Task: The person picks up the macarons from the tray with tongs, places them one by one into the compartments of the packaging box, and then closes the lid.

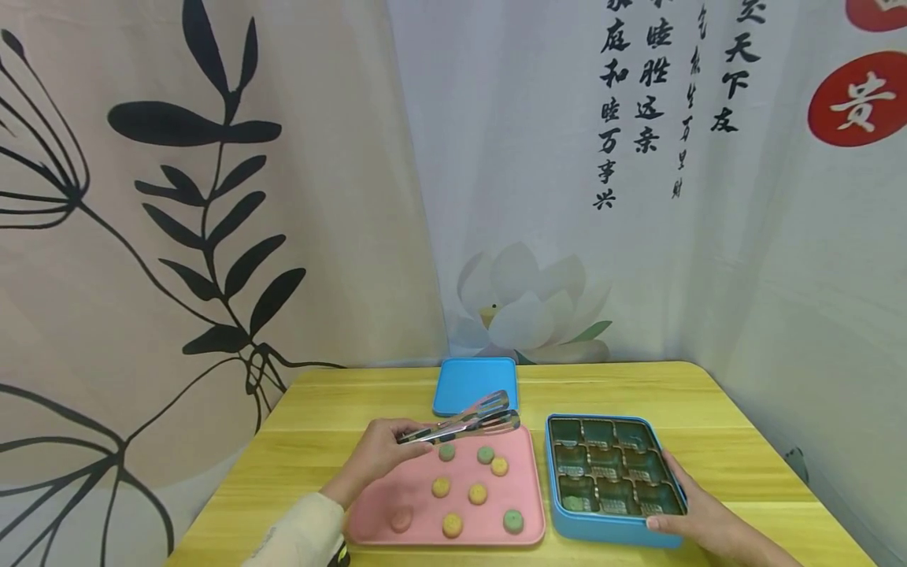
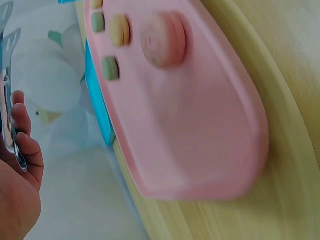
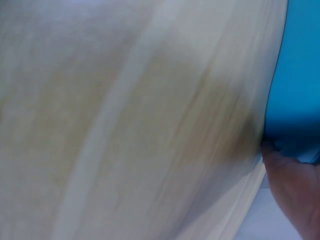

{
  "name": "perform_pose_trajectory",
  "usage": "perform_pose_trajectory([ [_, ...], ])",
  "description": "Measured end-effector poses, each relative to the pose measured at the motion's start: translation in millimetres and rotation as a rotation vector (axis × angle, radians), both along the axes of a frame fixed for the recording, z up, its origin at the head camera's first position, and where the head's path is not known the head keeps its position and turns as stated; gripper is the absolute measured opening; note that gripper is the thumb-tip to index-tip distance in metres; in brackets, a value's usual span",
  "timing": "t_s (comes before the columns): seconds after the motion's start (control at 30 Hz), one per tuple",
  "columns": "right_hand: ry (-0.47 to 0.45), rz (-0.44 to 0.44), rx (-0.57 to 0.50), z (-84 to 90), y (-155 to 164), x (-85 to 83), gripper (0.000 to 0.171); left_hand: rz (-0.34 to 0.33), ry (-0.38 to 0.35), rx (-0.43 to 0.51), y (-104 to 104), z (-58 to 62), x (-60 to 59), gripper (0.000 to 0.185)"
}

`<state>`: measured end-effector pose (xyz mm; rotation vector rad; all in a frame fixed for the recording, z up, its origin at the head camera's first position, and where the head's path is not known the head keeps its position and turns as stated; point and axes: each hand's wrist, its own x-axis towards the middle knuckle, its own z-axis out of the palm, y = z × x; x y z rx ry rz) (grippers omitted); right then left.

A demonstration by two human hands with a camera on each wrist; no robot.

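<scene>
Eight small macarons [image 1: 478,494] lie scattered over our pink tray [image 1: 383,492], and what looks like a green one [image 1: 577,502] sits in the near-left compartment of the blue box [image 1: 616,533]. Our left hand [image 1: 390,450] grasps the metal tongs [image 1: 464,428], whose tips stand apart with nothing seen between them; our right hand [image 1: 701,508] grips the box's right side, thumb over the near rim. To do this well, we should judge it best to keep the box steady, lower the tongs squarely over a single macaron and squeeze lightly, as the shells look brittle. One green and one yellow sit close together, so we'd straddle either without nudging its neighbour
</scene>
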<state>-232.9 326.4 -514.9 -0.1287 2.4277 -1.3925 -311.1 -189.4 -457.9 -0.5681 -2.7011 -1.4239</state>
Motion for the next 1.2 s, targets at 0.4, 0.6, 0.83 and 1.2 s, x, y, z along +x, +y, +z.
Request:
perform_pose_trajectory([
  [0.4,-0.019,-0.001,0.003,4.2,-2,0.7,0.112,0.126,0.011,-0.043,-45,-3.4,-4.5,0.030],
  [0.6,-0.017,0.022,-0.023,-4.2,5,-2.3,0.110,0.173,-0.001,-0.054,-64,-11.1,-5.1,0.029],
  [0.83,-0.061,0.015,-0.006,-12.3,7,-6.2,0.111,0.226,-0.022,-0.094,-80,-21.1,-2.5,0.029],
  [1.2,-0.010,0.017,0.014,1.4,-1,1.4,0.111,0.262,-0.062,-0.141,-93,-32.6,-4.6,0.031],
])
